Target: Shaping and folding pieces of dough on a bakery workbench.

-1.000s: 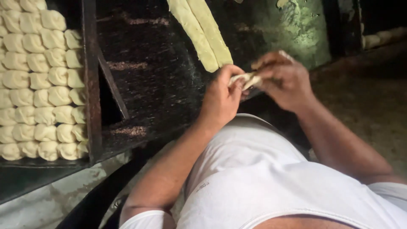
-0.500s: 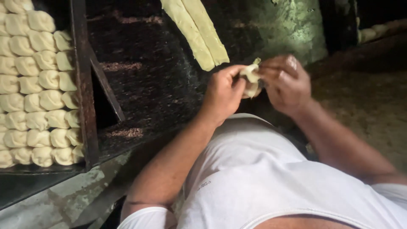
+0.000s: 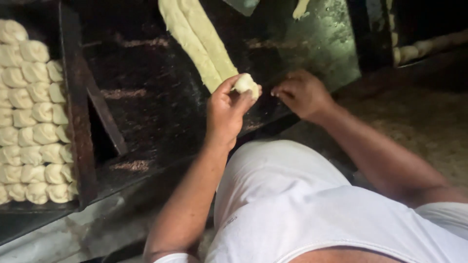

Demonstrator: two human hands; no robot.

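Observation:
My left hand [image 3: 225, 112] grips a small folded piece of pale dough [image 3: 245, 83] between thumb and fingers, just below the near end of two long dough strips [image 3: 195, 39] that lie side by side on the dark worktop [image 3: 161, 97]. My right hand [image 3: 301, 93] hovers a little to the right of the piece, fingers curled and apart, holding nothing. A dark tray [image 3: 78, 146] at the left holds several rows of shaped dough pieces [image 3: 34, 122].
A greenish metal sheet [image 3: 317, 44] covers the worktop's far right, with a scrap of dough [image 3: 301, 8] on it. More dough pieces [image 3: 414, 48] lie along a ledge at the upper right. My white shirt fills the lower middle.
Both hands were pinching the dough piece together; now my right hand has let go and drawn to the right, while my left hand keeps the piece.

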